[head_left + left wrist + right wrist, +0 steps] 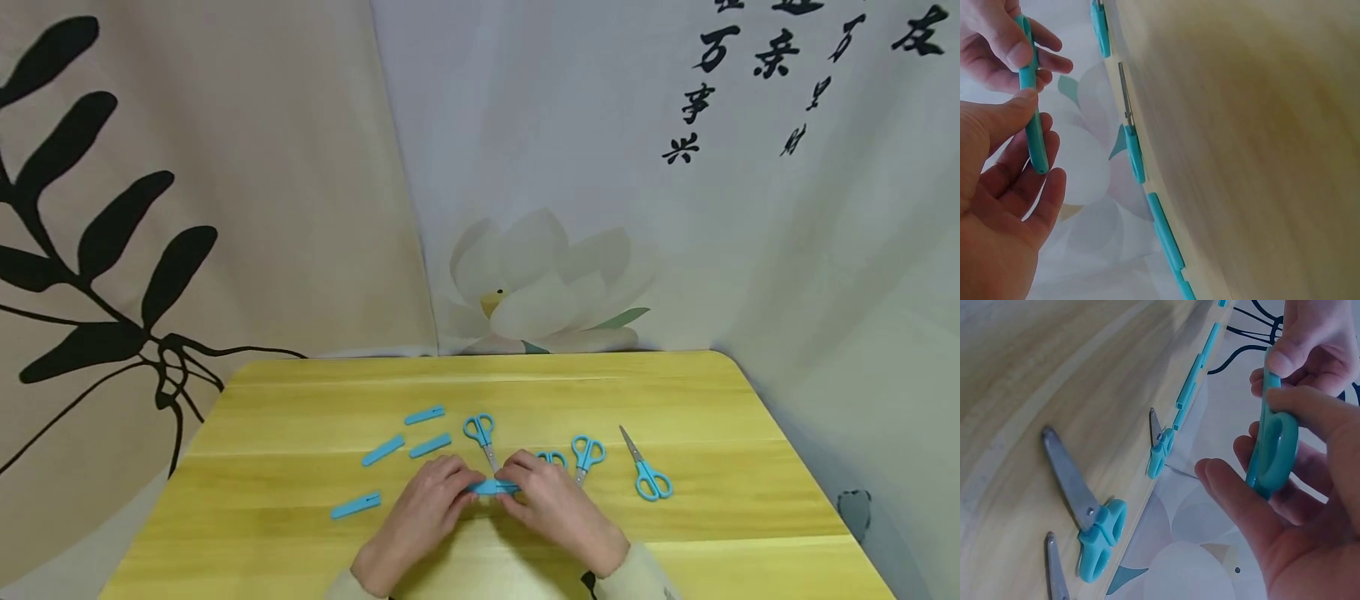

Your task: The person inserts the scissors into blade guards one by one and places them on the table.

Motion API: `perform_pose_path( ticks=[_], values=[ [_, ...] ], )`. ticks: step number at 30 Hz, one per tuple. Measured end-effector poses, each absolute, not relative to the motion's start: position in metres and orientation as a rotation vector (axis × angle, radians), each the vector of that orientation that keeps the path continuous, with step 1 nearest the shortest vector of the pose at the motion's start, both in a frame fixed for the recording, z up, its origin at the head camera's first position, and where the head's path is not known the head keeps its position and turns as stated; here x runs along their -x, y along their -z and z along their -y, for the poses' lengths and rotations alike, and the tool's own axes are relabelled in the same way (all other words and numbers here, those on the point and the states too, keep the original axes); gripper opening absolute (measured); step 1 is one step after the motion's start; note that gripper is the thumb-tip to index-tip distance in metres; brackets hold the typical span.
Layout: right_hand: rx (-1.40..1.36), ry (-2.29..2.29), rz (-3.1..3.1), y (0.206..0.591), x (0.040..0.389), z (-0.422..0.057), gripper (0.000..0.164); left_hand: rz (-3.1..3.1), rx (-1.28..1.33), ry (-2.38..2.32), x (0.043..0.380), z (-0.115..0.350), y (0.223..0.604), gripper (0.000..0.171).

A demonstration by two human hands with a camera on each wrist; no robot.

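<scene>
Both hands meet at the front middle of the table around a pair of blue-handled scissors (pixel 491 487) with a blue blade cover over the blades. My left hand (pixel 435 493) pinches the blade cover (pixel 1034 134) between thumb and fingers. At the handle end, my right hand (pixel 551 507) holds the scissors; a finger loop (pixel 1282 450) shows beside its thumb. Just beyond the hands lie open-bladed scissors (pixel 480 432), and another pair (pixel 552 458) is partly hidden behind the right hand.
Several loose blue blade covers (pixel 431 445) lie to the left on the wooden table (pixel 300 550). To the right are more scissors (pixel 587 454) and a pair (pixel 652 479) with its blades pointing away. A printed curtain (pixel 562 167) hangs behind the table's far edge.
</scene>
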State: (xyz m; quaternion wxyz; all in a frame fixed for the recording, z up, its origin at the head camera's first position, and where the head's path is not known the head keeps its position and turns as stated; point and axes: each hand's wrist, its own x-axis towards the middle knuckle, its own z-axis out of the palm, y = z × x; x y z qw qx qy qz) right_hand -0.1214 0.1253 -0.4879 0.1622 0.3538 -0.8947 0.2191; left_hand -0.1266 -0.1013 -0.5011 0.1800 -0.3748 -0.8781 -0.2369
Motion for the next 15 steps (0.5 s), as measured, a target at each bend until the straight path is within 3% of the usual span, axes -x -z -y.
perform_pose_path(
  ticks=[15],
  values=[
    [-1.015,-0.599,2.576,0.4857,0.1233,-0.1264,0.021,2.494,1.054,0.647,0.1280,0.0977,0.4975,0.017]
  ],
)
